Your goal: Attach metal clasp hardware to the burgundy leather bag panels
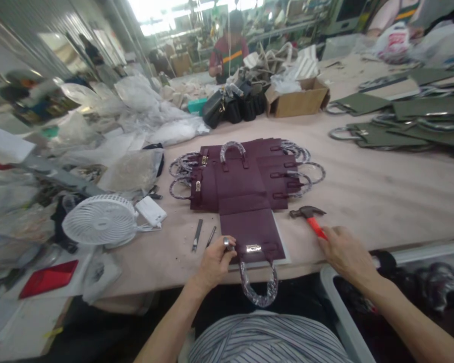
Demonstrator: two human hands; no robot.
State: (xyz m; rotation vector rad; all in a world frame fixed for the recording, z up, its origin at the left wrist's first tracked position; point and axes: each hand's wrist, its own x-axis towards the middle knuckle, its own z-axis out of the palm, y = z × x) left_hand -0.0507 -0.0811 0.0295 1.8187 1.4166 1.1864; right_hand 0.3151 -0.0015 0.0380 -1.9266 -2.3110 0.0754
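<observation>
My left hand [214,263] pinches a small silver metal fitting [226,243] just above the near burgundy leather bag panel [247,234]. That panel carries a silver clasp [253,248], and its wrapped bag handle [259,285] hangs over the table edge. Behind it lies a stack of similar burgundy panels [242,176] with handles. My right hand [344,254] rests with its fingers open on the end of a red-handled hammer [312,219]. The hand is not closed around the handle.
Two slim steel hand tools [197,235] lie left of the panel. A white fan [100,220] and a white power bank [150,212] stand further left among plastic bags. Olive panels [401,121], a cardboard box [297,98] and a co-worker [227,55] are farther off.
</observation>
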